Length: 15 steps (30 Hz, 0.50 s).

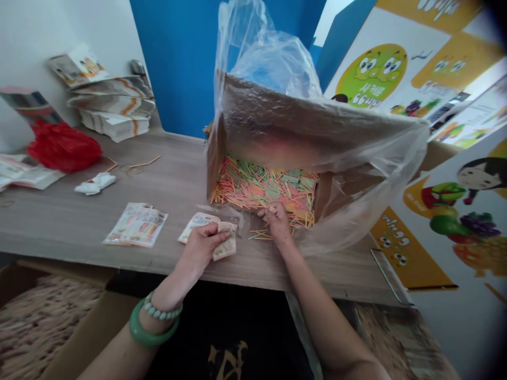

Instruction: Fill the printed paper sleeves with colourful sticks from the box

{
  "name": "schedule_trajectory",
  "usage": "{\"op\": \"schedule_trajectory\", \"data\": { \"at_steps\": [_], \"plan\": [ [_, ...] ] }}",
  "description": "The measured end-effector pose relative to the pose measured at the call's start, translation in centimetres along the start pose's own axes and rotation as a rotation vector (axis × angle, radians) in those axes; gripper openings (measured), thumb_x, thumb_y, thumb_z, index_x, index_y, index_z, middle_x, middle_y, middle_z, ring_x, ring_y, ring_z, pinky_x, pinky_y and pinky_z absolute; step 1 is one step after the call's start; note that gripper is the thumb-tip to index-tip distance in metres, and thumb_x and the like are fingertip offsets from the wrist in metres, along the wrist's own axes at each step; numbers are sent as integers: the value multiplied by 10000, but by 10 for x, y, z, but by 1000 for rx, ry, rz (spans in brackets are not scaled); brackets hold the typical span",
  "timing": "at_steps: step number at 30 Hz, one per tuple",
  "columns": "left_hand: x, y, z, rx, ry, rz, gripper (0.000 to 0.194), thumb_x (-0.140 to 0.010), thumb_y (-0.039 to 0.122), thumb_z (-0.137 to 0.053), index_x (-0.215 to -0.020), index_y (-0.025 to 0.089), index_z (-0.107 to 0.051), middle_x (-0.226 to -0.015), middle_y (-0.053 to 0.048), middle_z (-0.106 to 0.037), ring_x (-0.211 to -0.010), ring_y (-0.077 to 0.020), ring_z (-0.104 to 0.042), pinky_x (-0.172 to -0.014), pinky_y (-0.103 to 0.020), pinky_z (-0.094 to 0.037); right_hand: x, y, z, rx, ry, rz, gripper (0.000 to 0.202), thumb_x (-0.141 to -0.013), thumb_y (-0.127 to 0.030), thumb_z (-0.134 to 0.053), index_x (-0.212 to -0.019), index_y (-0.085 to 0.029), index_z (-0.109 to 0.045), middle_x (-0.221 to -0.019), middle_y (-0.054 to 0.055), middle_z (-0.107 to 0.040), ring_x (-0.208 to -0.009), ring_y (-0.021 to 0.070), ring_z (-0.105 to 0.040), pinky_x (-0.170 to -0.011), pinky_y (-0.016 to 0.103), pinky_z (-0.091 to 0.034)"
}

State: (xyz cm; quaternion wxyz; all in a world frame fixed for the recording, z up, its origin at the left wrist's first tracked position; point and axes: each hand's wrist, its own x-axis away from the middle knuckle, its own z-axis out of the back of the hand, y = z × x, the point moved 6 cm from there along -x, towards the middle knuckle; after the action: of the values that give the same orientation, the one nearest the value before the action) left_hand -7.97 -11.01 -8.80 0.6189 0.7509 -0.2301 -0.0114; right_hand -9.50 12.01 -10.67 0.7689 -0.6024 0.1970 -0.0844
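Note:
My left hand [203, 244], with green bracelets at the wrist, pinches a small printed packet [227, 247] between thumb and fingers. Partly under that hand lies another printed packet [196, 222] on the table. My right hand [278, 224] is at the front edge of an open cardboard box [269, 113] lined with clear plastic. Its fingers are closed on something small and pale that I cannot make out. Thin candy-coloured sticks [263, 184] in pink, green, yellow and orange cover the box floor. A few loose sticks [259, 235] lie on the table beside my right hand.
Filled packets [137, 227] lie left of my hands on the wooden table [174, 174]. Farther left are a crumpled tissue [95, 183], a red plastic bag [63, 146] and stacked flat packaging [114, 108]. Printed cartons [447, 221] stand on the right.

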Motion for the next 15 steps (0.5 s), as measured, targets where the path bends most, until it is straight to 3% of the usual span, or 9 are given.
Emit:
{"op": "schedule_trajectory", "data": {
  "at_steps": [2,6,11,15],
  "plan": [
    [0,1,1,-6,17,-14,296,-617,386,-808,-617,181,-594,-581,34,-531,-543,-118,-512,-532,-246,-407,-2,-5,5,17,-24,-34,262,-776,-385,-503,-983,-224,-515,-780,11,-680,-702,185,-593,-648,299,-472],
    [0,9,-1,-125,13,-141,300,-670,393,-747,-568,186,-554,-573,38,-464,-535,-103,-431,-489,-222,-351,5,-27,12,-48,18,-30,157,-807,-376,-504,-868,-231,-510,-811,31,-707,-751,191,-626,-684,315,-481],
    [2,3,-2,-257,43,-104,325,-670,403,-722,-545,199,-502,-547,45,-402,-528,-106,-384,-468,-215,-339,15,-58,-6,-202,-95,27,155,-852,-357,-520,-954,-240,-507,-754,6,-691,-778,195,-666,-783,359,-505],
    [2,0,-1,-285,69,-38,291,-642,405,-715,-568,207,-515,-535,59,-375,-484,-95,-349,-435,-214,-314,15,-79,-7,16,-10,119,109,-883,-340,-481,-893,-240,-524,-848,24,-704,-821,186,-643,-823,363,-493]
  ]
}}
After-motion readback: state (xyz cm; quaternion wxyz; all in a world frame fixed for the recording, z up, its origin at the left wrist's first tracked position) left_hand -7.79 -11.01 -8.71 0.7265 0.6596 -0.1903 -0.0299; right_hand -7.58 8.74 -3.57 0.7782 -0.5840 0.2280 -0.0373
